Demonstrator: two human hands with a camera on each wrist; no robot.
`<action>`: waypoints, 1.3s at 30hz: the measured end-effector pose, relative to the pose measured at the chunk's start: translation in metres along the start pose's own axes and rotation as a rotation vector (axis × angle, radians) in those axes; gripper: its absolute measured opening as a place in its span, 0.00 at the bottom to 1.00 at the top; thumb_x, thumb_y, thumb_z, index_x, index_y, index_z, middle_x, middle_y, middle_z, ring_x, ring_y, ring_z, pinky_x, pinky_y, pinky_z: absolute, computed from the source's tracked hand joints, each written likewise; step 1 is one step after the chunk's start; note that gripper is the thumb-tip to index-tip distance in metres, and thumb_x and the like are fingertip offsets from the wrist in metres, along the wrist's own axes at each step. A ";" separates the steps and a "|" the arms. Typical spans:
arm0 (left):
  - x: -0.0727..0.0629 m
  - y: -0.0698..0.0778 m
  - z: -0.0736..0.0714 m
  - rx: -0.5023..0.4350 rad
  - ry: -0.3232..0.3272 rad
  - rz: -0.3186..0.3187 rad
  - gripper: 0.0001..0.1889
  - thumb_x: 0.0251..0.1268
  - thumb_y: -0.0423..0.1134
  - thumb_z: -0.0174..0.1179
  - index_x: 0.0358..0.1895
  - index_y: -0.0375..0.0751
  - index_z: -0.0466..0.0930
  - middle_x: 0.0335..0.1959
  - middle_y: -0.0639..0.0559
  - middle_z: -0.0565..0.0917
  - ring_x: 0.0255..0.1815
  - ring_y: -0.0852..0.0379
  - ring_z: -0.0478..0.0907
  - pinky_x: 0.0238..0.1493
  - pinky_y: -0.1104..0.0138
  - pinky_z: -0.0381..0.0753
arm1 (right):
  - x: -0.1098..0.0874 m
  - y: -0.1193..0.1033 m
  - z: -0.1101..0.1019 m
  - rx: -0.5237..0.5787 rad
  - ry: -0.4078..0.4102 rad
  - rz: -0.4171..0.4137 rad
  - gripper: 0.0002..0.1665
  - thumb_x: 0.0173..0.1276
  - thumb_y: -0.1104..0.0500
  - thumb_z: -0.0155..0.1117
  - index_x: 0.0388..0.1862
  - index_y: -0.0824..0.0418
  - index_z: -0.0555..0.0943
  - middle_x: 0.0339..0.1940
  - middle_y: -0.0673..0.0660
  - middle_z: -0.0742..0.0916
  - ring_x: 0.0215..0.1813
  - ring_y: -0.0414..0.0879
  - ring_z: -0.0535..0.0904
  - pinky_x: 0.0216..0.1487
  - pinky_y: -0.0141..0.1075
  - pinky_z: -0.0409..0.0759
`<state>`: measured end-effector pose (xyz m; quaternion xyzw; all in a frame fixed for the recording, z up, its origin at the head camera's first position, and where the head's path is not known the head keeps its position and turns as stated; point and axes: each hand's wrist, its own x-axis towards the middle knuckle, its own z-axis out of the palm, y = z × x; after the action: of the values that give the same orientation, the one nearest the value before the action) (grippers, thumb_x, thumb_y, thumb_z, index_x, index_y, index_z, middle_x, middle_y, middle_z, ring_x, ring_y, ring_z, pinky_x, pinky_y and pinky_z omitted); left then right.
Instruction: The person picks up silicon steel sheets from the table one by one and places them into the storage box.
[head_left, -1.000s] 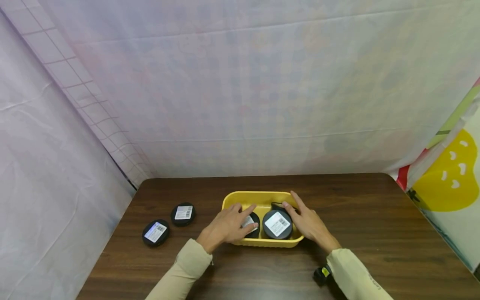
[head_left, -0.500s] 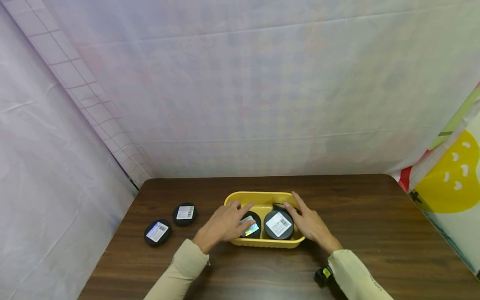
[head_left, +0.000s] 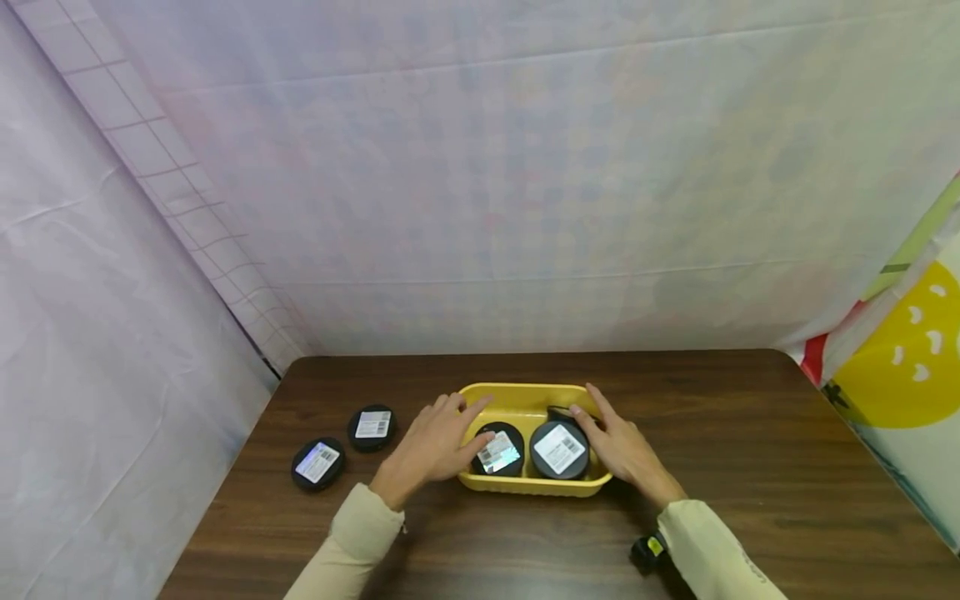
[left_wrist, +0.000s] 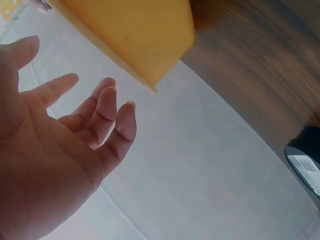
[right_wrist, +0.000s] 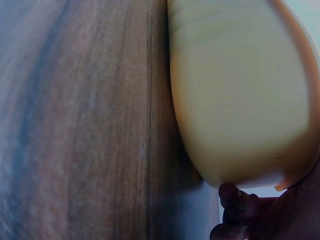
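A yellow plastic bin (head_left: 525, 396) holds two round black discs with white barcode labels, the left disc (head_left: 498, 451) and the right disc (head_left: 559, 450). Behind the right one, another dark object (head_left: 558, 412) shows partly; its kind is hidden. My right hand (head_left: 624, 454) grips the bin's right end, thumb inside the rim and fingers outside. Over the left end hovers my left hand (head_left: 429, 447), fingers spread and loosely bent. In the left wrist view that hand (left_wrist: 65, 125) holds nothing and is apart from the bin's wall (left_wrist: 135, 35).
Two more labelled black discs lie on the table's left side, one nearer (head_left: 318, 464) and one farther back (head_left: 372, 427). A small black object with a yellow patch (head_left: 647, 553) sits beside the right sleeve. White cloth (head_left: 487, 208) hangs behind the table (head_left: 720, 433).
My left hand has drawn back leftward from the left disc, which now shows more fully in the bin. The right hand keeps its hold on the bin's right end.
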<state>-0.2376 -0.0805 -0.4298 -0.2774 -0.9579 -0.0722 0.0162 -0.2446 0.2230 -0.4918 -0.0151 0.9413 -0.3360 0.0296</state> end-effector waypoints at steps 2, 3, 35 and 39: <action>-0.002 -0.003 0.000 -0.008 0.012 -0.019 0.31 0.76 0.60 0.47 0.77 0.55 0.60 0.59 0.44 0.75 0.56 0.49 0.72 0.57 0.50 0.74 | 0.000 0.000 0.000 0.001 0.000 -0.001 0.49 0.71 0.23 0.31 0.83 0.45 0.45 0.71 0.72 0.70 0.65 0.76 0.69 0.60 0.67 0.68; -0.003 -0.004 0.000 -0.011 0.018 -0.029 0.31 0.76 0.60 0.47 0.77 0.55 0.60 0.58 0.44 0.75 0.55 0.48 0.72 0.57 0.50 0.74 | 0.000 0.000 0.000 0.001 0.001 -0.002 0.49 0.71 0.23 0.31 0.83 0.45 0.45 0.71 0.73 0.70 0.65 0.76 0.69 0.60 0.67 0.68; -0.062 -0.079 -0.011 0.001 0.153 -0.207 0.34 0.71 0.59 0.54 0.76 0.49 0.63 0.53 0.37 0.77 0.51 0.40 0.74 0.49 0.46 0.76 | 0.001 0.000 -0.001 0.011 -0.011 -0.012 0.49 0.71 0.23 0.31 0.83 0.46 0.44 0.72 0.73 0.69 0.65 0.76 0.69 0.60 0.67 0.67; -0.069 -0.088 -0.010 0.001 0.144 -0.236 0.35 0.71 0.59 0.54 0.76 0.49 0.63 0.52 0.38 0.77 0.51 0.40 0.74 0.49 0.46 0.76 | 0.001 -0.001 -0.001 0.014 -0.012 -0.011 0.49 0.71 0.23 0.31 0.83 0.45 0.44 0.72 0.73 0.68 0.66 0.76 0.68 0.61 0.67 0.67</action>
<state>-0.2261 -0.1917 -0.4361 -0.1570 -0.9803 -0.0926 0.0762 -0.2455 0.2227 -0.4907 -0.0222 0.9386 -0.3425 0.0336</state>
